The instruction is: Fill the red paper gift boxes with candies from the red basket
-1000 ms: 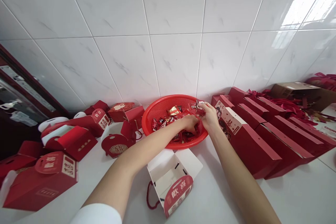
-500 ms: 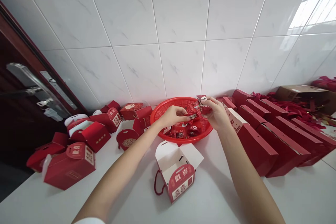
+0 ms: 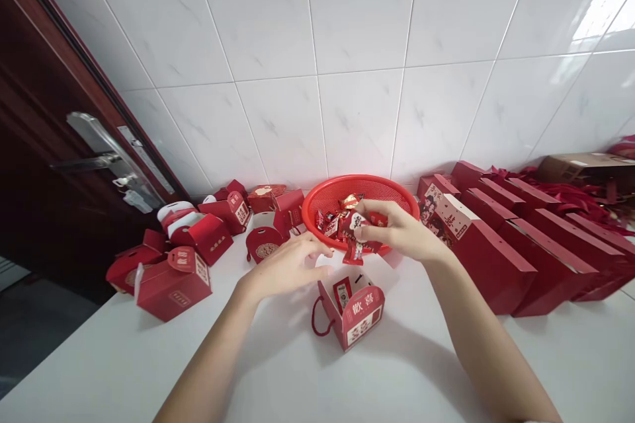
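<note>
My right hand [image 3: 401,231] pinches red wrapped candies [image 3: 354,238] over the front rim of the red plastic basket [image 3: 411,201]. More wrapped sweets [image 3: 327,221] lie inside that basket, partly hidden by my fingers. Just left of the small red gift box [image 3: 361,320], my left hand [image 3: 292,266] is open, fingers apart and holding nothing. The box stands on the table with its top open, a dark red cord handle hanging on its left side. Inside it leans a red packet [image 3: 342,294].
Several red gift boxes [image 3: 173,287] cluster on the left by the dark door [image 3: 44,119]. Rows of tall red boxes [image 3: 491,264] stand on the right. Behind them are a cardboard carton [image 3: 570,168] and red ribbon [image 3: 546,188]. White tiles [image 3: 357,106] line the wall.
My left hand has let go of its packet and moved down beside the gift box. A red packet now shows inside the box. My right hand has come lower and left, still holding candies.
</note>
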A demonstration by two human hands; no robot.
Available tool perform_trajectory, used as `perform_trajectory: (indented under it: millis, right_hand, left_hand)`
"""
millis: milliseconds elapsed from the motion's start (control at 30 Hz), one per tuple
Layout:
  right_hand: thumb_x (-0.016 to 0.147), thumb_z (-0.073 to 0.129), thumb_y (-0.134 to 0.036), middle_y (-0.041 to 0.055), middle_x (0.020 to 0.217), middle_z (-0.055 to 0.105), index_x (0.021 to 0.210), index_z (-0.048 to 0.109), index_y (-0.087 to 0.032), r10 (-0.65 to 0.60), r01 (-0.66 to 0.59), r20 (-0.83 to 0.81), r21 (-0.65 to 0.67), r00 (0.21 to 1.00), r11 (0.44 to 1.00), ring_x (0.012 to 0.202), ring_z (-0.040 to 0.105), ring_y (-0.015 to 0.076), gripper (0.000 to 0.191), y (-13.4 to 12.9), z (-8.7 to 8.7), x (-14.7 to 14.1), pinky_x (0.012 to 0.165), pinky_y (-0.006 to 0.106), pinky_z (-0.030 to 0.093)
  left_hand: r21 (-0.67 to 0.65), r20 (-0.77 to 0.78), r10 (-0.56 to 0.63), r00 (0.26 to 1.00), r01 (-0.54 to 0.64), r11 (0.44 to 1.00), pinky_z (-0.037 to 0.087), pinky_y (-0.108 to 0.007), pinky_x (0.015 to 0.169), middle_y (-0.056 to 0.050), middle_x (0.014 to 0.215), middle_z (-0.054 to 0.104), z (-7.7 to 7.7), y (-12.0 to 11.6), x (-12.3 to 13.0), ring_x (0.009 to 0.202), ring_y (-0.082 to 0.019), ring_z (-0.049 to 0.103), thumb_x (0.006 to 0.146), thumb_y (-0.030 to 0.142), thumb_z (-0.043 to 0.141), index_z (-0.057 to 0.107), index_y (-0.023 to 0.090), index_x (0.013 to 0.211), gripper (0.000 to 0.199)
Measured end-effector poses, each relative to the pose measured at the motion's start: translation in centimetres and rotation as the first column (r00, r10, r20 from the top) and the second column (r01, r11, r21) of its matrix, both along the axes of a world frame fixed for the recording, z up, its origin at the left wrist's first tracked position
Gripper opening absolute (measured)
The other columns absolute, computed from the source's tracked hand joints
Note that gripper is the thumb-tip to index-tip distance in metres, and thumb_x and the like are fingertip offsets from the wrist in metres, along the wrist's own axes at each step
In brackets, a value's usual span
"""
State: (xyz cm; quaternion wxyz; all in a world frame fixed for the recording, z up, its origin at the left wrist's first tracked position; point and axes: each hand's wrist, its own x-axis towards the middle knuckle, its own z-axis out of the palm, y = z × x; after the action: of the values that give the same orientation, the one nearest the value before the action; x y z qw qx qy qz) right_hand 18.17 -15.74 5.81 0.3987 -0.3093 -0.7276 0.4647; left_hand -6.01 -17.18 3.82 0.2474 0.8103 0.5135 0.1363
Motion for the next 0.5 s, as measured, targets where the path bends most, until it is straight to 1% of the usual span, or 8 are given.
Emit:
perform_trajectory:
  millis: [67,133,200,300,367,433,500]
  right_hand:
    - [0.082,0.063,-0.025,-0.0029,0.071,0.052,0.073,0.057,-0.020,0.083,-0.084,0.112,-0.002,0.990,0.996,0.065,0.046,0.0123,0.012,-0.1,-0.3,-0.2,0.060,0.025,0.038]
    - [0.083,0.061,-0.024,-0.0037,0.069,0.049,0.073,0.054,-0.020,0.164,-0.163,0.204,-0.022,0.965,0.986,0.064,0.043,0.0121,0.012,-0.2,-0.6,-0.5,0.058,0.025,0.036]
    - [0.083,0.061,-0.023,-0.0038,0.069,0.048,0.073,0.054,-0.020,0.181,-0.182,0.251,-0.019,0.951,0.983,0.064,0.042,0.0120,0.012,-0.1,-0.8,-0.8,0.058,0.024,0.035]
    - [0.085,0.062,-0.024,-0.0035,0.069,0.049,0.071,0.053,-0.020,0.152,-0.160,0.242,0.016,0.958,0.987,0.064,0.043,0.0121,0.016,0.0,-1.1,-1.2,0.058,0.024,0.035]
    - [0.087,0.061,-0.027,-0.0028,0.069,0.054,0.072,0.056,-0.020,0.170,-0.178,0.228,0.014,0.959,0.984,0.064,0.046,0.0126,0.017,0.0,-1.3,-1.5,0.059,0.024,0.036]
    - [0.090,0.058,-0.031,-0.0019,0.067,0.058,0.071,0.059,-0.020,0.216,-0.223,0.259,-0.002,0.941,0.975,0.063,0.049,0.0132,0.022,0.0,-1.6,-1.8,0.059,0.025,0.038]
    - [0.093,0.052,-0.033,-0.0010,0.065,0.060,0.068,0.060,-0.020,0.238,-0.251,0.325,-0.003,0.915,0.968,0.061,0.050,0.0134,0.030,0.0,-1.9,-2.0,0.058,0.025,0.038]
  left_hand:
    - [-0.090,-0.055,-0.078,0.995,0.073,0.993,0.051,-0.033,0.091,-0.005,0.126,0.067,0.2,-0.2,-0.4,0.117,-0.029,0.061,0.083,0.052,0.066,0.072,0.028,0.117,0.043]
    - [-0.195,-0.090,-0.149,0.985,0.129,0.972,0.050,-0.029,0.088,-0.004,0.124,0.069,0.4,-0.1,-0.7,0.116,-0.028,0.063,0.081,0.052,0.069,0.070,0.029,0.125,0.050]
    - [-0.254,-0.103,-0.177,0.979,0.146,0.956,0.049,-0.028,0.087,-0.004,0.126,0.069,0.5,0.0,-0.8,0.112,-0.027,0.065,0.079,0.052,0.072,0.066,0.031,0.132,0.058]
    - [-0.255,-0.104,-0.194,0.975,0.163,0.953,0.047,-0.027,0.089,-0.004,0.129,0.067,0.6,0.2,-0.9,0.113,-0.027,0.064,0.077,0.051,0.075,0.064,0.032,0.136,0.063]
    - [-0.244,-0.108,-0.232,0.967,0.201,0.949,0.047,-0.026,0.086,-0.002,0.122,0.070,0.6,0.3,-0.9,0.109,-0.025,0.065,0.078,0.049,0.075,0.066,0.032,0.133,0.058]
    - [-0.230,-0.104,-0.266,0.958,0.237,0.944,0.046,-0.025,0.080,0.000,0.116,0.072,0.5,0.5,-0.9,0.103,-0.024,0.066,0.078,0.046,0.075,0.070,0.032,0.126,0.050]
    - [-0.225,-0.087,-0.279,0.956,0.254,0.941,0.046,-0.025,0.079,0.000,0.118,0.072,0.5,0.5,-1.0,0.103,-0.024,0.066,0.077,0.044,0.076,0.072,0.030,0.123,0.048]
